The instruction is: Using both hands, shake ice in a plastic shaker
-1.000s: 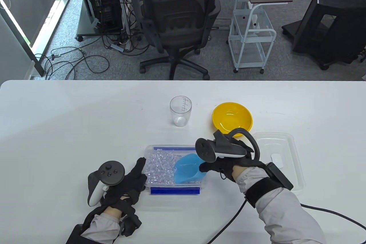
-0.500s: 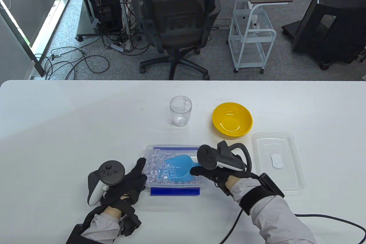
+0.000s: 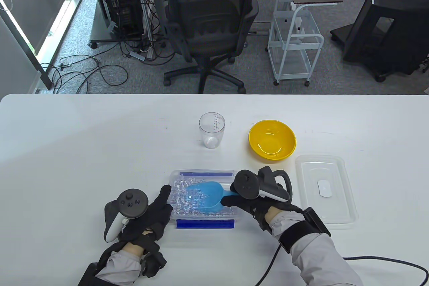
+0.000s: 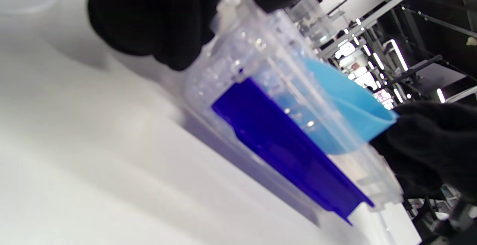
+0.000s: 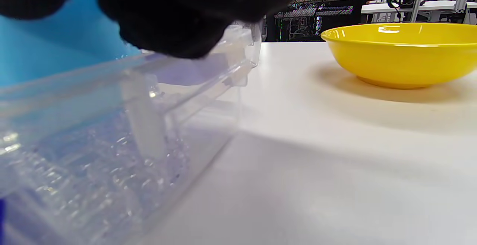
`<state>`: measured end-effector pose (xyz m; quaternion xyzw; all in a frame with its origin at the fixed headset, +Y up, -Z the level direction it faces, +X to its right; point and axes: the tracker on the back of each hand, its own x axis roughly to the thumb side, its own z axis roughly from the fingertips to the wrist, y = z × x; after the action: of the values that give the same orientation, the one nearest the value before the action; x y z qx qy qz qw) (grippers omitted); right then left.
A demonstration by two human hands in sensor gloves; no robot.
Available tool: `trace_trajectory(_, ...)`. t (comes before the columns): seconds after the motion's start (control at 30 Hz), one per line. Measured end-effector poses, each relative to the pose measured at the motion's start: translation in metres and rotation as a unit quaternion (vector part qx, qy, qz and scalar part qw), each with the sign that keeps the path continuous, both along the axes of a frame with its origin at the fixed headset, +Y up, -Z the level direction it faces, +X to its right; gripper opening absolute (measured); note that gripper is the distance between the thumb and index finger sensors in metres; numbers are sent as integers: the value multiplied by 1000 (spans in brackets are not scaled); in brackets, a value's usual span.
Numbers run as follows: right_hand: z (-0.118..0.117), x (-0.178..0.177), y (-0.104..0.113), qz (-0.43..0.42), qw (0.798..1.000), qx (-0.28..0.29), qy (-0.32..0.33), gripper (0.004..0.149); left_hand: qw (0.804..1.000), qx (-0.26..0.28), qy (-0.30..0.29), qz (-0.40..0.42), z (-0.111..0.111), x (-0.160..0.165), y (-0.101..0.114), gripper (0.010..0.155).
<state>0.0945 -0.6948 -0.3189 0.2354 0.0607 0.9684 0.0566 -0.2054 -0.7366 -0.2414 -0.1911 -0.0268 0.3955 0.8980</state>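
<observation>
A clear plastic shaker cup [image 3: 211,130] stands upright and open at the table's middle, apart from both hands. A clear ice box [image 3: 201,174] with blue clips holds several ice cubes [image 3: 181,198]. My right hand [image 3: 238,201] grips the handle of a blue scoop [image 3: 206,195], whose bowl lies in the ice with cubes in it. My left hand [image 3: 163,204] rests flat against the box's left wall, fingers extended. In the left wrist view the box [image 4: 283,137] and the scoop [image 4: 346,107] are close. In the right wrist view the box wall [image 5: 123,133] fills the left.
A yellow bowl [image 3: 272,139] stands right of the shaker; it also shows in the right wrist view [image 5: 402,51]. The box's clear lid [image 3: 325,188] lies flat at the right. A black cable [image 3: 378,259] runs off the right sleeve. An office chair [image 3: 207,21] stands beyond the far edge.
My right hand has come down and moved left, pushing the blue scoop from tilted above the box's right side into the ice. My left hand has stayed against the box.
</observation>
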Motion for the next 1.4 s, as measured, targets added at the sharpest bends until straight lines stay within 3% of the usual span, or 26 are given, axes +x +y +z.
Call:
trace_trajectory(0.2, 3, 14, 10, -8, 1000, 2, -19, 57, 1000, -2, -1, 2, 0, 0, 0, 60)
trace_trajectory(0.47, 8, 39, 24, -80, 995, 17, -48, 57, 1000, -2, -1, 1, 0, 0, 0, 60)
trace_trajectory(0.87, 5, 63, 64, -163, 980, 50, -106, 57, 1000, 0, -3, -5, 0, 1, 1, 60)
trace_trajectory(1.13, -13, 70, 95, -152, 974, 53, -160, 57, 1000, 4, -4, -13, 1, 2, 2, 60)
trace_trajectory(1.4, -52, 62, 116, -113, 962, 57, -241, 57, 1000, 7, -8, -21, 1, 4, 4, 60)
